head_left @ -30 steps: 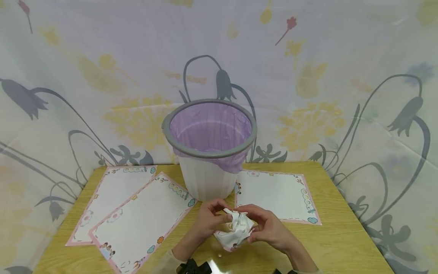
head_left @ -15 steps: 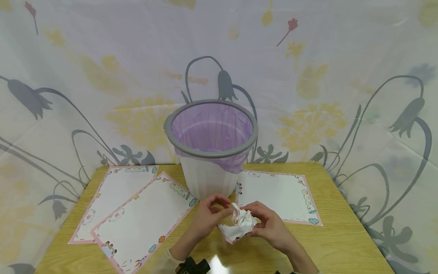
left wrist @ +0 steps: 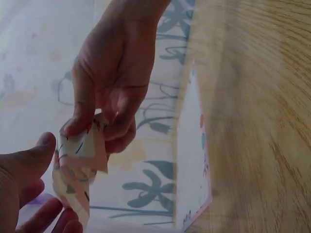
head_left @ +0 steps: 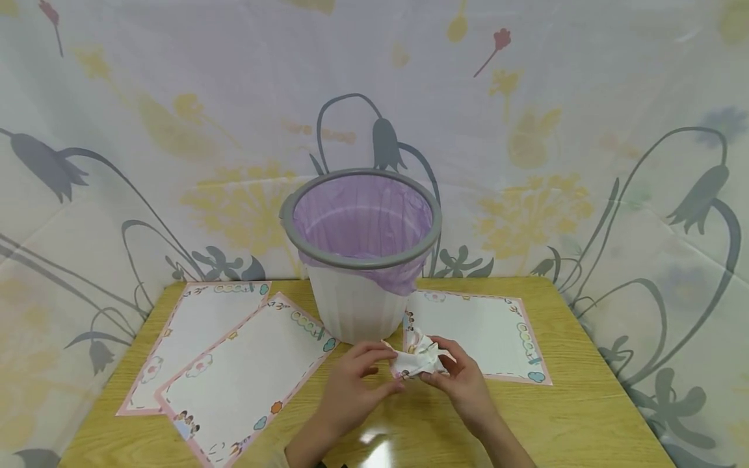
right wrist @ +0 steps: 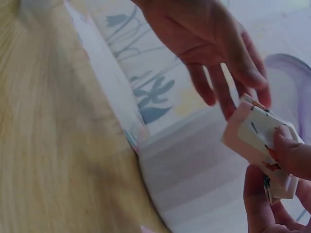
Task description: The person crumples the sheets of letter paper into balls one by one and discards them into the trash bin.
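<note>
A crumpled sheet of paper (head_left: 418, 359), white with a pink printed border, is held above the table in front of the bin. My right hand (head_left: 465, 383) pinches it between thumb and fingers, also plain in the right wrist view, where the paper (right wrist: 260, 141) shows folded edges. My left hand (head_left: 357, 390) is at the paper's left side, thumb apart from the fingers. In the left wrist view the left fingertips (left wrist: 53, 208) lie close against the paper's lower edge; whether they touch cannot be told, and the thumb stands clear of it.
A white bin (head_left: 357, 305) with a grey rim and purple liner stands behind the hands. Two flat bordered sheets, one the front sheet (head_left: 246, 383), overlap on the left; another sheet (head_left: 468, 331) lies right of the bin on the wooden table (head_left: 579, 416). A patterned cloth (head_left: 526, 97) hangs behind.
The crumpled paper has moved slightly right and away from me in the right hand. My left hand has loosened from it, its thumb now apart.
</note>
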Action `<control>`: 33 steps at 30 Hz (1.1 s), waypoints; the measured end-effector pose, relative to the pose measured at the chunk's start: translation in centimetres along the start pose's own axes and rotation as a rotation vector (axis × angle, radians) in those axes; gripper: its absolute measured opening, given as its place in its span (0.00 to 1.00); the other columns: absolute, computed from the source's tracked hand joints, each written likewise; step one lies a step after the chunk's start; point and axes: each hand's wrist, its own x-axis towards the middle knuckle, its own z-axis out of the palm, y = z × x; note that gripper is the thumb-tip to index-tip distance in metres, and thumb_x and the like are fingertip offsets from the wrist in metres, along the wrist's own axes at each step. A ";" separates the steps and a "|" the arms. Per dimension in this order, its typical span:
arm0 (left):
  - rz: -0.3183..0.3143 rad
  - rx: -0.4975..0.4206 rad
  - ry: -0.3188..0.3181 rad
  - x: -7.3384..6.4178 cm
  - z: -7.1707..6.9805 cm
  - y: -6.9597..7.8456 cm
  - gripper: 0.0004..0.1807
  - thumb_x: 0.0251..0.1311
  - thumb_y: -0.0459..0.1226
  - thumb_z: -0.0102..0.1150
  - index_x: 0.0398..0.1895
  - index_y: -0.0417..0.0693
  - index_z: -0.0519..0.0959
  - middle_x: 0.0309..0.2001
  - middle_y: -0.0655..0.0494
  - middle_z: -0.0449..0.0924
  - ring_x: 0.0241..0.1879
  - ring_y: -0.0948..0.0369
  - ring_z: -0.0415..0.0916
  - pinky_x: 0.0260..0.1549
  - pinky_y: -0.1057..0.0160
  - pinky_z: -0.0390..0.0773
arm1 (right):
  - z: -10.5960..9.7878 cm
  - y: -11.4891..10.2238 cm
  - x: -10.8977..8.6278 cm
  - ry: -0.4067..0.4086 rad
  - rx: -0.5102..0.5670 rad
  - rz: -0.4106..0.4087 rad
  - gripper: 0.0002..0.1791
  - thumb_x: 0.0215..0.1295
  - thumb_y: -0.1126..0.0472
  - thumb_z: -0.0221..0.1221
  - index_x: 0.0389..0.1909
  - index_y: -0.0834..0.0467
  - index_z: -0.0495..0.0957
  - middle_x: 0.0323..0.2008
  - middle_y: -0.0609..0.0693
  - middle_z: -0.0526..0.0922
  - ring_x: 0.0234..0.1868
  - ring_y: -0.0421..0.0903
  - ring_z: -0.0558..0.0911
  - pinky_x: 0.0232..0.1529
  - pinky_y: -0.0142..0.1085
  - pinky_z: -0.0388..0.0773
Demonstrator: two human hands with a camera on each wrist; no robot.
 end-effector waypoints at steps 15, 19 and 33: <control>0.008 -0.071 0.104 0.4 2.1 0.4 0.24 0.44 0.34 0.78 0.48 0.42 0.84 0.55 0.45 0.82 0.45 0.52 0.84 0.33 0.65 0.84 | 1.9 0.0 -0.1 0.013 0.067 -0.019 0.27 0.53 0.78 0.67 0.55 0.68 0.72 0.53 0.58 0.72 0.49 0.46 0.81 0.44 0.39 0.84; 0.053 -0.085 0.116 0.6 1.7 0.0 0.22 0.44 0.32 0.78 0.46 0.41 0.86 0.52 0.44 0.83 0.43 0.53 0.84 0.32 0.64 0.84 | 1.3 -0.3 -0.1 -0.052 0.070 -0.023 0.27 0.56 0.75 0.68 0.57 0.69 0.72 0.55 0.55 0.74 0.48 0.45 0.82 0.42 0.38 0.84; 0.345 -0.248 0.072 1.2 0.6 -2.5 0.12 0.41 0.15 0.71 0.31 0.28 0.85 0.36 0.38 0.84 0.37 0.47 0.85 0.37 0.63 0.84 | 0.8 -1.5 0.3 -0.177 -0.015 -0.057 0.21 0.58 0.70 0.68 0.48 0.79 0.74 0.44 0.49 0.87 0.41 0.43 0.84 0.36 0.38 0.85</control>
